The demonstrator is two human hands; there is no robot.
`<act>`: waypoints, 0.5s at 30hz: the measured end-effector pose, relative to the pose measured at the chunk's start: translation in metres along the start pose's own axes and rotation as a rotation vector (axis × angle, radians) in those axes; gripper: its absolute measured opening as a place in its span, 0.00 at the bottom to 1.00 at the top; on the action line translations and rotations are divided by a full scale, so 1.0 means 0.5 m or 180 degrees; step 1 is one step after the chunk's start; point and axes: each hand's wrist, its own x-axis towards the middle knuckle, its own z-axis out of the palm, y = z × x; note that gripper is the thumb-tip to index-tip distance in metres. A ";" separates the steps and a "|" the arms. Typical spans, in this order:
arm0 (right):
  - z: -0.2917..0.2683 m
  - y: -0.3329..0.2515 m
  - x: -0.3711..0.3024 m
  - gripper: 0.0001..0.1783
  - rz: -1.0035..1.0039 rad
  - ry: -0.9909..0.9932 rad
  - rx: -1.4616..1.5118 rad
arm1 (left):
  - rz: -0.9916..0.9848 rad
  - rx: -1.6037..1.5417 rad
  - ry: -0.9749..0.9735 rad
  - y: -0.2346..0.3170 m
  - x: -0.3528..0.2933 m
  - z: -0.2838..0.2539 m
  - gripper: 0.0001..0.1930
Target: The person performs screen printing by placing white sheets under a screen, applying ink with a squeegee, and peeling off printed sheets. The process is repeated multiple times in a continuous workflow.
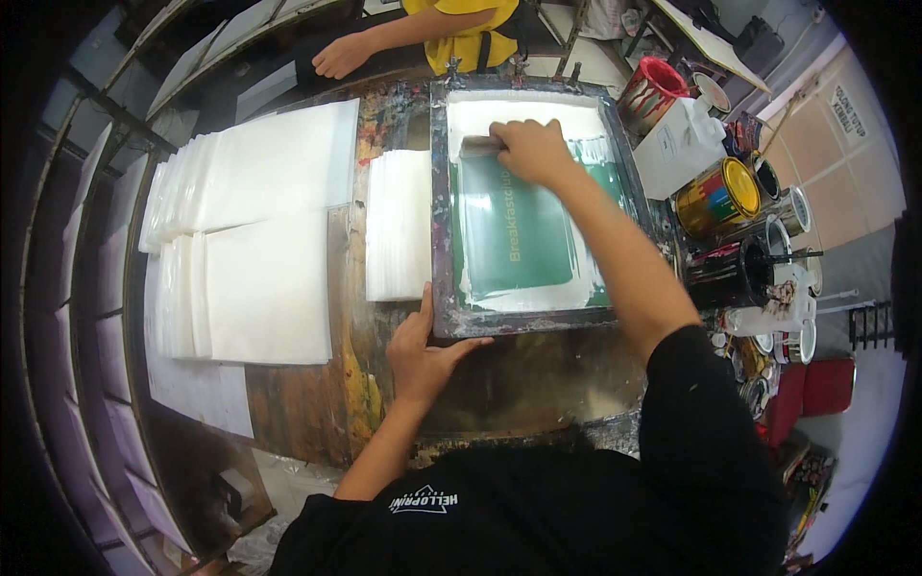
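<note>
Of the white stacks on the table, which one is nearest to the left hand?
The narrow stack beside the dark frame; the two wider stacks lie farther left, farther from the left hand.

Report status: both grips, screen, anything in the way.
Right grip closed on squeegee. Left grip open at near-left corner of frame. White ink on green screen. White stack left of frame, clear of screen.

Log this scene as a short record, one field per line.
Left hand: open, thumb and forefinger spread around the near-left corner of a dark, paint-stained rectangular frame
Right hand: gripping a flat grey blade over the frame's far part
Frame surface: green panel smeared with white paste
Left of frame: narrow stack of white sheets, then wider white stacks
Right of frame: white plastic jug, paint-streaked yellow can
</note>
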 end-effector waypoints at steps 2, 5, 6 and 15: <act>-0.020 0.028 0.059 0.24 -0.0103 -0.0255 0.0291 | -0.0037 -0.0179 -0.0003 0.006 -0.001 -0.005 0.58; -0.024 0.025 0.076 0.27 -0.0057 -0.0319 0.0132 | 0.0020 -0.0831 0.0141 0.004 -0.002 0.001 0.57; -0.010 0.024 0.061 0.23 -0.0051 -0.0134 0.0096 | 0.0049 -0.0823 0.0116 0.005 -0.001 0.003 0.57; -0.045 -0.110 -0.324 0.22 -0.0229 0.0227 0.0063 | 0.0021 -0.1097 0.0168 0.022 0.000 -0.007 0.51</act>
